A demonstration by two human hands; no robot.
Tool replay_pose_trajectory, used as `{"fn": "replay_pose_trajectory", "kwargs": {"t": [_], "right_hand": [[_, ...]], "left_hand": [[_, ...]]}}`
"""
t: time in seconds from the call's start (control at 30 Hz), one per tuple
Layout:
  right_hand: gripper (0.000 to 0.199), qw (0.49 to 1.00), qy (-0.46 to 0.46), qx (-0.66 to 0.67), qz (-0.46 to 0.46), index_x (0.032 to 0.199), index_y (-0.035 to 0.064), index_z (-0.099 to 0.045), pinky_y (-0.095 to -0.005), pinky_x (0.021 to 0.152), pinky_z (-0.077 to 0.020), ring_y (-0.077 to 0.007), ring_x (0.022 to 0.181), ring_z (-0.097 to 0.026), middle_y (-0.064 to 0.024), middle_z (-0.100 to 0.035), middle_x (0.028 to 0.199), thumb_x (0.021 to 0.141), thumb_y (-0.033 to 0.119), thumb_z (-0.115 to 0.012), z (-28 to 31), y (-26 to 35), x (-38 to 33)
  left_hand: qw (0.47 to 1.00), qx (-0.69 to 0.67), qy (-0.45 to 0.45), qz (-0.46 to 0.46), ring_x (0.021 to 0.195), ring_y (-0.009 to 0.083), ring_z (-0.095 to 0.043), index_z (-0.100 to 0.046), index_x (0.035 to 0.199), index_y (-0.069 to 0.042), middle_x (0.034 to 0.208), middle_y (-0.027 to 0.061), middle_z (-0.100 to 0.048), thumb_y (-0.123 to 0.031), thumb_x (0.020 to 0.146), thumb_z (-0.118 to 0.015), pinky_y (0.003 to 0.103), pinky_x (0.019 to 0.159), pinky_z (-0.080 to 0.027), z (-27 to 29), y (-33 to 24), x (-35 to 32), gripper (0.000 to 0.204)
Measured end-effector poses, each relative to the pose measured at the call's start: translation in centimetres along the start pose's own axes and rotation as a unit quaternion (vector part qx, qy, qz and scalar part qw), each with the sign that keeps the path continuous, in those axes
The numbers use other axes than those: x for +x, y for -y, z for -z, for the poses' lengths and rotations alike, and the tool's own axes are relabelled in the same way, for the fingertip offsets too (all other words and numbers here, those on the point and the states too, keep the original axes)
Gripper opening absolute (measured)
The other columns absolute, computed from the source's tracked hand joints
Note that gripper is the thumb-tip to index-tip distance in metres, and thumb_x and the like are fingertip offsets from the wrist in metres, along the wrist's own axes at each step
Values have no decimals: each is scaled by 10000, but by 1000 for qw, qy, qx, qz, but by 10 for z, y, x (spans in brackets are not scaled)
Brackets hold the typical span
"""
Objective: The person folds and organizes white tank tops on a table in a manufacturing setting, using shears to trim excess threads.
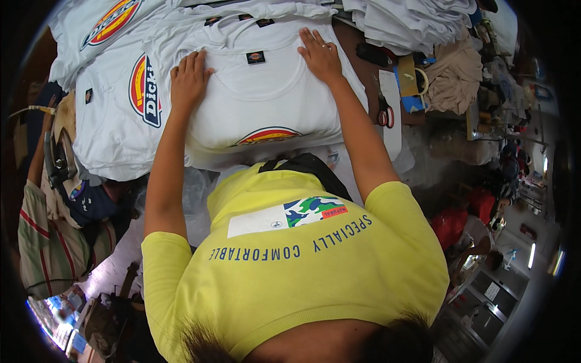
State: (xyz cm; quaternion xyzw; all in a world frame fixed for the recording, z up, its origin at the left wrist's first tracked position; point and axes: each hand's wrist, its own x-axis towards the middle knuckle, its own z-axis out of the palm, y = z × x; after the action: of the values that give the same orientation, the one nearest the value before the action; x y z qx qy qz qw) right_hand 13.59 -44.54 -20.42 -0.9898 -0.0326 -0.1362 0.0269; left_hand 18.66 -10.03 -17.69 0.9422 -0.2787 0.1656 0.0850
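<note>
A white T-shirt lies spread at the front edge of the table, its round neckline toward the far side. A small dark label shows inside the collar, and part of a red, yellow and blue print hangs over the near edge. My left hand rests flat beside the left of the neckline, fingers pointing away from me. At the right shoulder of the shirt, my right hand lies flat with its fingers apart. Neither hand grips anything that I can see.
More printed white shirts lie to the left, and a white heap is at the far right. Scissors, a tape roll and beige cloth sit on the right. Another person in a striped shirt is at the left.
</note>
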Motion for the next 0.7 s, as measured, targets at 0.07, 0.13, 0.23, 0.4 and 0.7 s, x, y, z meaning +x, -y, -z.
{"fn": "replay_pose_trajectory", "kwargs": {"t": [0.07, 0.13, 0.23, 0.4, 0.7], "right_hand": [[455, 998, 26, 62, -18, 1350, 220, -387, -355, 937, -285, -146, 1307, -317, 24, -356, 1413, 940, 414, -352, 0, -6, 11], [427, 992, 28, 123, -22, 1300, 219, -451, -346, 916, -295, -131, 1292, -340, 37, -395, 1386, 917, 405, -411, -3, -16, 18], [396, 985, 15, 171, -32, 1230, 207, -522, -343, 905, -297, -122, 1274, -368, 38, -482, 1310, 880, 390, -495, -5, -22, 20], [332, 983, -69, 166, -38, 1103, 183, -592, -366, 883, -319, -147, 1153, -491, 19, -637, 1043, 838, 381, -566, -4, -15, 24], [345, 998, -29, 37, 49, 723, 112, -519, -384, 525, -447, -273, 550, -582, -63, -580, 574, 812, 443, -560, 4, -32, 61]], "left_hand": [[1000, -2, -20, 6, 1077, 232, -464, -443, 1246, -82, 1170, 67, -505, -338, 869, -504, 398, 878, -342, -1, 2, 12, 460], [1000, 6, -23, 10, 1079, 238, -452, -478, 1181, -81, 1167, 67, -501, -333, 871, -509, 394, 881, -331, -8, 11, 23, 401], [999, 1, -32, -14, 990, 260, -511, -510, 1050, -83, 1072, 92, -555, -333, 877, -508, 387, 814, -374, -9, 16, 34, 305], [992, -67, 86, 59, 664, 313, -602, -509, 849, -82, 716, 115, -626, -400, 868, -506, 404, 561, -447, 10, 28, 58, 319], [999, 9, 38, -28, 547, 297, -591, -525, 692, -62, 585, 115, -599, -492, 840, -507, 386, 459, -437, -15, 62, 77, 454]]}}
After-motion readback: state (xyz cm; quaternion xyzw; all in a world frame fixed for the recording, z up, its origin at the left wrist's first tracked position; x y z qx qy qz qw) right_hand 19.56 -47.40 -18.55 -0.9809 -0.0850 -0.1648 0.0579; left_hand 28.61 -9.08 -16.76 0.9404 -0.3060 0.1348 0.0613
